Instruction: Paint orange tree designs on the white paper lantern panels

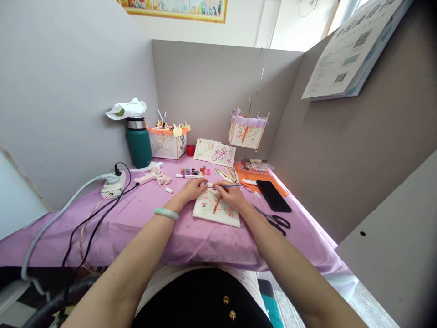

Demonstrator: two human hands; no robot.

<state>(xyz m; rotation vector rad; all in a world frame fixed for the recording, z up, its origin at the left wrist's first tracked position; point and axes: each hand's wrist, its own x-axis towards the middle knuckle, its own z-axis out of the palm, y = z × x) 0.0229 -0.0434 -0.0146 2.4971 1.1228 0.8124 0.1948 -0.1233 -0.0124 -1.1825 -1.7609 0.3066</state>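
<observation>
Brush [232, 185] pinched in my right hand [230, 195], I hold it over the picture [217, 210], which lies on the purple cloth [136, 218]; my left hand [193, 189] is at its far-left corner, whether gripping I can't tell.

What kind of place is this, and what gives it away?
Probably a craft workstation in a cubicle: gray partition enclosing the table, small paint pots, and a decorated paper lantern hanging above a tree picture being worked on.
</observation>
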